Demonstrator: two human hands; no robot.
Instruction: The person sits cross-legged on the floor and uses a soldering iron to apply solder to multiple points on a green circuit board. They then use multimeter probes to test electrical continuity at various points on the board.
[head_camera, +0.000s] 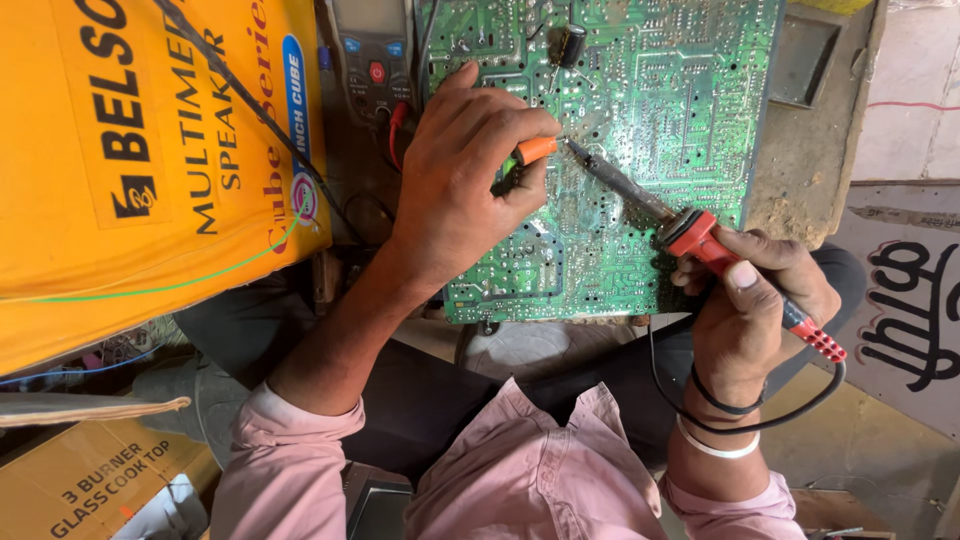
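Tight here: yellow carton (150, 150) crowds the green circuit board (640, 130) on the left. My left hand (460, 180) pinches an orange-handled tool (535, 150) on the board; right hand (760, 310) grips the red soldering iron (690, 230), tip touching mid-board.
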